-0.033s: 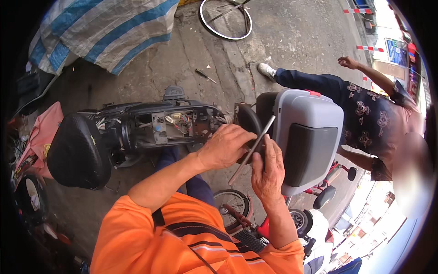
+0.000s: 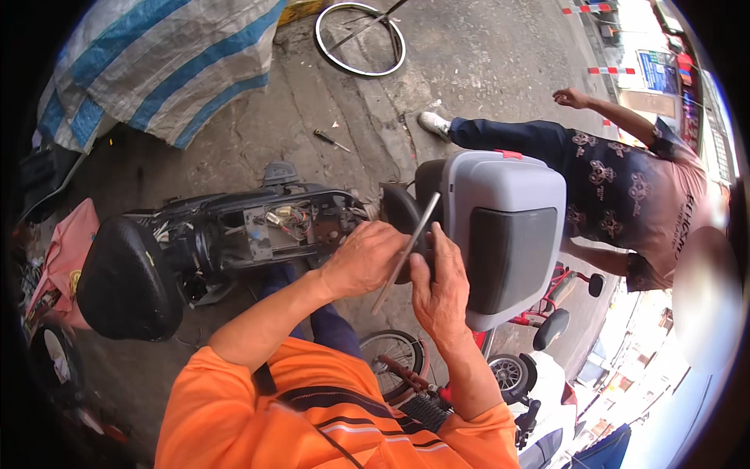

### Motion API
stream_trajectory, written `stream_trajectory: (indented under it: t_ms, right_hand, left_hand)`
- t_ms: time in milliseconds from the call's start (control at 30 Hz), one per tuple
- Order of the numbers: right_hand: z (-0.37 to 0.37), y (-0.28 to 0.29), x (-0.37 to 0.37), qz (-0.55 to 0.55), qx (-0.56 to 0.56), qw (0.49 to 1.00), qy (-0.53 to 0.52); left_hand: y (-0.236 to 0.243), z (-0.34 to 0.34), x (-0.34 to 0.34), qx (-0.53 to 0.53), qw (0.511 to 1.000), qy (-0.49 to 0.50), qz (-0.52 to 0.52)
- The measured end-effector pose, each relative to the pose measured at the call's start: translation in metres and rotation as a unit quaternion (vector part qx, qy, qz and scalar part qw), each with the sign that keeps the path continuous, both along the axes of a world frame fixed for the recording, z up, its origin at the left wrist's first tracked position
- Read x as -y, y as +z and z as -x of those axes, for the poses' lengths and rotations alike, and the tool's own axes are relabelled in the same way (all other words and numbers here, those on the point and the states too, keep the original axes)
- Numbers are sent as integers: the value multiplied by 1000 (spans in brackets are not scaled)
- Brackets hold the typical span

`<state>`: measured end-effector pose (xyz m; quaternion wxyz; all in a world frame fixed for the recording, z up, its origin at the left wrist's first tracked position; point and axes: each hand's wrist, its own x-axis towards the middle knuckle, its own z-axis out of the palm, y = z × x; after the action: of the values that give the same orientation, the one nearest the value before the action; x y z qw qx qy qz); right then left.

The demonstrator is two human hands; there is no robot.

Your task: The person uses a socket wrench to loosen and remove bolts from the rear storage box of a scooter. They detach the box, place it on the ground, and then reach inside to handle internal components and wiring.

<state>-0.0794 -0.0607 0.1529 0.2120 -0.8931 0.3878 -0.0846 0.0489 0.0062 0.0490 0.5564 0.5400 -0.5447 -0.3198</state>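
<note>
My left hand is closed, its bent fingers at a thin metal rod that slants across in front of a black rounded part. My right hand is beside the rod, fingers raised and curled against that black part; what its fingertips grip is partly hidden. A grey top box with a dark panel sits just right of both hands. To their left lies a scooter body with exposed wiring and a black seat.
A person in a patterned shirt stands beyond the box. A striped tarp, a wheel rim and a screwdriver are on the far side. A pink cloth is at left, a red bicycle near my legs.
The whole view has shifted, so the scene, hands and rod sit further left in the picture. The hands keep much the same grip on the rod and black part.
</note>
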Motion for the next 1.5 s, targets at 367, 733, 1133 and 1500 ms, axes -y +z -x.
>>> stream_trajectory:
  t_ms: [367,733,1133,1500]
  right_hand:
    - [-62,-17,7,181,-93,975,93]
    - [-41,-16,-31,203,-109,944,235]
    - [-27,-27,-14,-164,248,880,-371]
    - [-70,-67,-45,333,-230,912,64]
  left_hand:
    - [-7,15,12,41,996,67,-37]
    - [-30,-5,25,-6,999,34,-37]
    - [-13,1,1,48,993,-103,-16]
    - [42,30,21,296,923,127,-209]
